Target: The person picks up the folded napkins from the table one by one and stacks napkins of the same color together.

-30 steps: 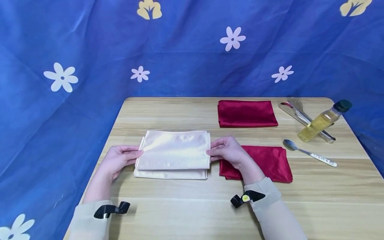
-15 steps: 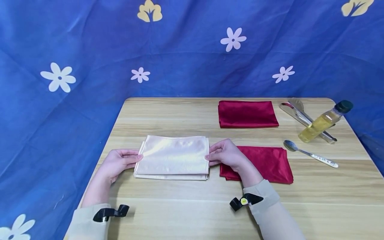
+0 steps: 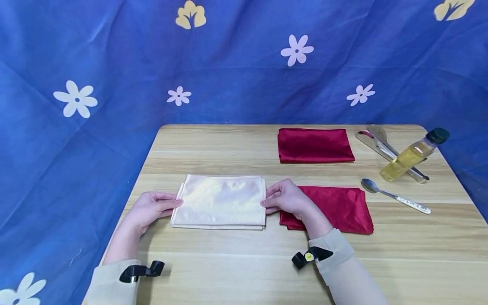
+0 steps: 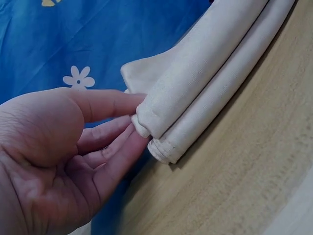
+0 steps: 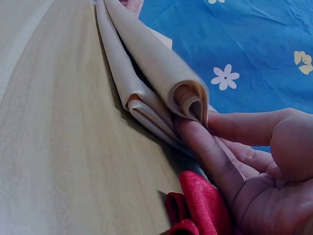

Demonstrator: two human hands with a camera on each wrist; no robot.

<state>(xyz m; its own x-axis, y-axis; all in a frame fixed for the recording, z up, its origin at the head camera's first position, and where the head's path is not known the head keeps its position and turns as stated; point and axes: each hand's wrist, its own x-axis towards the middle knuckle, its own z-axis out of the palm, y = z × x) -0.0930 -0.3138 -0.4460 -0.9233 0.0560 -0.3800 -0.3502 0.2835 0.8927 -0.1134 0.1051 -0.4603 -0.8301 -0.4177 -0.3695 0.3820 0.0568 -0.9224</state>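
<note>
A cream satin cloth (image 3: 223,201), folded into a layered rectangle, lies left of the table's middle. At its left edge my left hand (image 3: 154,209) pinches the upper layers between thumb and fingers. My right hand (image 3: 287,199) pinches the same layers at the right edge. Both wrist views show rolled front folds of the cream cloth (image 4: 195,78), the upper fold slightly above the lower one. Beneath and beside my right wrist lies a folded dark red cloth (image 3: 339,209), whose near corner (image 5: 203,200) shows below that hand in the right wrist view.
Another folded dark red cloth (image 3: 314,146) lies farther back. To the right are a spoon (image 3: 394,195) with a patterned handle, metal tongs (image 3: 375,144) and a bottle of yellow liquid (image 3: 406,161) with a dark cap. A blue flowered curtain (image 3: 236,55) hangs behind the wooden table (image 3: 228,271).
Both hands have drawn the upper layers of the cream cloth toward me and down. Its front fold now nearly lines up with the lower layer's edge, which showed as a wide strip before.
</note>
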